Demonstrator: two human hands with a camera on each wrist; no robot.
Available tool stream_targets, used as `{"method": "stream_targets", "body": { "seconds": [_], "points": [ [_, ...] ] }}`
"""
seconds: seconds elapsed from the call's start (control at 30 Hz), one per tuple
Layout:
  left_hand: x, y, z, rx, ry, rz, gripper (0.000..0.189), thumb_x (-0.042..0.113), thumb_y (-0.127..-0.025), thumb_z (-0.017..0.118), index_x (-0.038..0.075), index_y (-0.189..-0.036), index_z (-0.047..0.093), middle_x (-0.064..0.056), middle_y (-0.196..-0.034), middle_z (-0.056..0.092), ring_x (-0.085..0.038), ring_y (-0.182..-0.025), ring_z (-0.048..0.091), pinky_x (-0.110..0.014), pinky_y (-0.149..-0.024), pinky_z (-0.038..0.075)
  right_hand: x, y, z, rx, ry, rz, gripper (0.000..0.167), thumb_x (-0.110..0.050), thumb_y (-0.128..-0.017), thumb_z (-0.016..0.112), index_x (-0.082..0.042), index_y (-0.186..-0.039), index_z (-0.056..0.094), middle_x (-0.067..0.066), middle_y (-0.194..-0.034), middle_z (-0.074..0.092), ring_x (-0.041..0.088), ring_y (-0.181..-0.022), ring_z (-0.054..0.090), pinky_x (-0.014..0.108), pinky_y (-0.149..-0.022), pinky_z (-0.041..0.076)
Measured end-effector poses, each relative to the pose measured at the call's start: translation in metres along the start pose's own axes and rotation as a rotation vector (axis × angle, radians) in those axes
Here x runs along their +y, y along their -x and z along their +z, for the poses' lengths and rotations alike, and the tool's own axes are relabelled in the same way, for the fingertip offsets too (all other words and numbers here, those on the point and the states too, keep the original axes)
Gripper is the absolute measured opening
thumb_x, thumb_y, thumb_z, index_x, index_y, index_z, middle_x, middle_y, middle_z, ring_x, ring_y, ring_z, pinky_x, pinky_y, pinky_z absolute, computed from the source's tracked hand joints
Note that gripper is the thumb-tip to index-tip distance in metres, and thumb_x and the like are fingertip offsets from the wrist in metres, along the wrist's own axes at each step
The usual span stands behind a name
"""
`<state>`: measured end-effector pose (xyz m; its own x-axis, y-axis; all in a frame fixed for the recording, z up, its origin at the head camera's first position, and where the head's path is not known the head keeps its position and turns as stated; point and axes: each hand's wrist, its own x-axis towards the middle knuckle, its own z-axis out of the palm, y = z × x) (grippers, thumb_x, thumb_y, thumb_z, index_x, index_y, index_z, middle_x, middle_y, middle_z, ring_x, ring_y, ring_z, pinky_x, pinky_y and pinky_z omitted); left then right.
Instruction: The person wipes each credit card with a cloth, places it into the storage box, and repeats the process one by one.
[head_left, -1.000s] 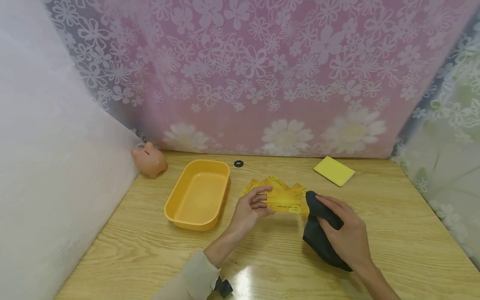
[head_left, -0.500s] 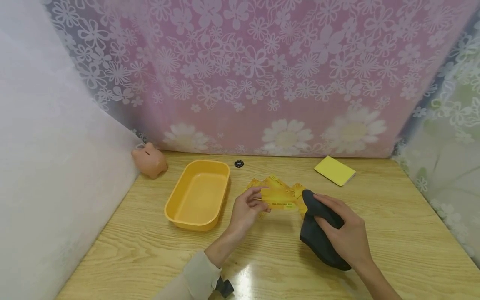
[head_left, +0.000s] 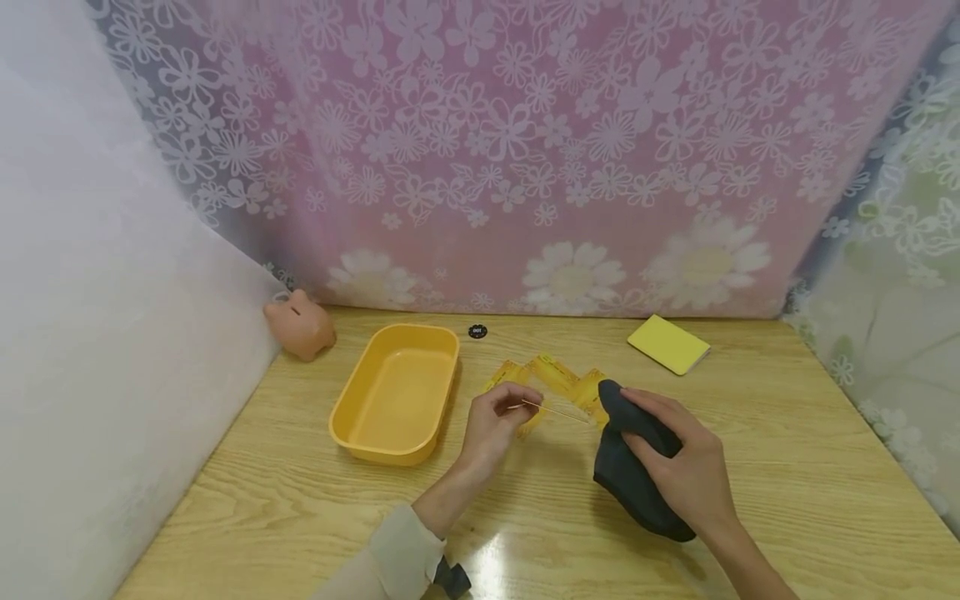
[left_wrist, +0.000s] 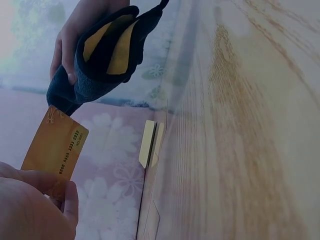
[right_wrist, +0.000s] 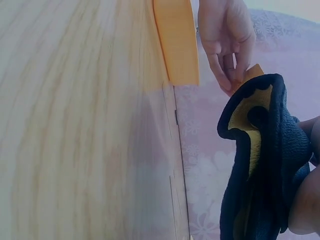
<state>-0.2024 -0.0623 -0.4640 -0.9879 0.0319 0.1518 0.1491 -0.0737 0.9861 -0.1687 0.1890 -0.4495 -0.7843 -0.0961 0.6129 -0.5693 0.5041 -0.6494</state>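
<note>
Between thumb and fingers, my left hand [head_left: 489, 429] pinches a gold bank card [left_wrist: 56, 142] near one end. In the head view the card shows almost edge-on, its far end pointing at a dark pouch [head_left: 633, 487]. My right hand [head_left: 693, 467] grips this pouch from the right, with the thumb on the near side. The left wrist view shows its mouth gaping, with yellow lining [left_wrist: 121, 52] inside. Several more gold cards [head_left: 551, 372] lie fanned on the table behind my hands, partly hidden by them.
A yellow-orange plastic tub [head_left: 345, 425] stands left of my left hand. A pink piggy bank [head_left: 302, 327] sits at the back left, by the white wall sheet. Toward the back edge lie a black poker chip [head_left: 477, 332] and a yellow notebook [head_left: 669, 344].
My left fingers have closed on the card and drawn it slightly left. It has tilted from face-on to edge-on. The pouch in my right hand has shifted slightly left.
</note>
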Motion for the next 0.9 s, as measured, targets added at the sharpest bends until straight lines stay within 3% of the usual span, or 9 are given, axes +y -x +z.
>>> {"method": "stream_targets", "body": {
  "seconds": [0.17, 0.4, 0.53, 0.7, 0.8, 0.9],
  "points": [
    [-0.0004, 0.0010, -0.0006, 0.014, -0.008, -0.013, 0.017, -0.013, -0.095, 0.062, -0.004, -0.102, 0.074, -0.010, -0.124, 0.069, -0.021, -0.111, 0.066, -0.029, -0.090, 0.061, -0.0001, 0.0005, -0.0001, 0.002, 0.003, 0.001, 0.066, 0.009, -0.081, 0.084, -0.022, -0.138, 0.069, 0.000, -0.134, 0.068, -0.008, -0.123, 0.056, 0.003, -0.099, 0.042],
    [-0.0023, 0.0025, -0.0031, -0.034, 0.054, 0.007, 0.025, -0.011, -0.099, 0.052, -0.001, -0.113, 0.071, -0.013, -0.117, 0.066, -0.030, -0.088, 0.073, -0.055, -0.082, 0.063, 0.0006, 0.0016, 0.0003, 0.002, 0.002, 0.015, 0.066, 0.009, -0.082, 0.084, -0.023, -0.138, 0.069, -0.001, -0.134, 0.068, -0.009, -0.122, 0.057, 0.003, -0.097, 0.043],
    [-0.0011, 0.0032, -0.0033, -0.079, 0.111, 0.019, 0.026, -0.005, -0.101, 0.050, -0.003, -0.120, 0.069, -0.014, -0.125, 0.063, -0.036, -0.092, 0.074, -0.053, -0.082, 0.064, 0.0000, 0.0011, 0.0001, 0.002, -0.001, 0.018, 0.066, 0.009, -0.082, 0.083, -0.023, -0.138, 0.069, 0.000, -0.134, 0.068, -0.009, -0.121, 0.057, 0.003, -0.097, 0.043],
    [0.0019, 0.0032, -0.0033, -0.116, 0.192, 0.004, 0.030, 0.003, -0.102, 0.049, -0.008, -0.125, 0.066, -0.014, -0.130, 0.062, -0.039, -0.093, 0.074, -0.060, -0.083, 0.062, -0.0007, 0.0000, -0.0004, 0.005, 0.004, 0.005, 0.066, 0.010, -0.081, 0.084, -0.022, -0.138, 0.069, 0.001, -0.133, 0.068, -0.009, -0.121, 0.057, 0.003, -0.098, 0.043],
    [0.0025, 0.0030, -0.0031, -0.116, 0.198, 0.002, 0.029, 0.002, -0.102, 0.054, -0.008, -0.127, 0.065, -0.018, -0.130, 0.061, -0.039, -0.094, 0.074, -0.053, -0.082, 0.064, -0.0013, -0.0003, -0.0006, 0.007, 0.008, -0.001, 0.066, 0.010, -0.081, 0.084, -0.021, -0.137, 0.070, 0.001, -0.133, 0.069, -0.009, -0.122, 0.056, 0.003, -0.098, 0.042],
    [0.0017, 0.0030, -0.0026, -0.102, 0.173, -0.019, 0.030, -0.004, -0.101, 0.058, 0.000, -0.130, 0.066, -0.020, -0.126, 0.060, -0.032, -0.091, 0.075, -0.045, -0.082, 0.065, -0.0024, -0.0005, -0.0004, 0.007, 0.009, -0.002, 0.066, 0.010, -0.081, 0.084, -0.021, -0.137, 0.070, 0.001, -0.133, 0.069, -0.009, -0.122, 0.056, 0.003, -0.098, 0.042]
  ]
}}
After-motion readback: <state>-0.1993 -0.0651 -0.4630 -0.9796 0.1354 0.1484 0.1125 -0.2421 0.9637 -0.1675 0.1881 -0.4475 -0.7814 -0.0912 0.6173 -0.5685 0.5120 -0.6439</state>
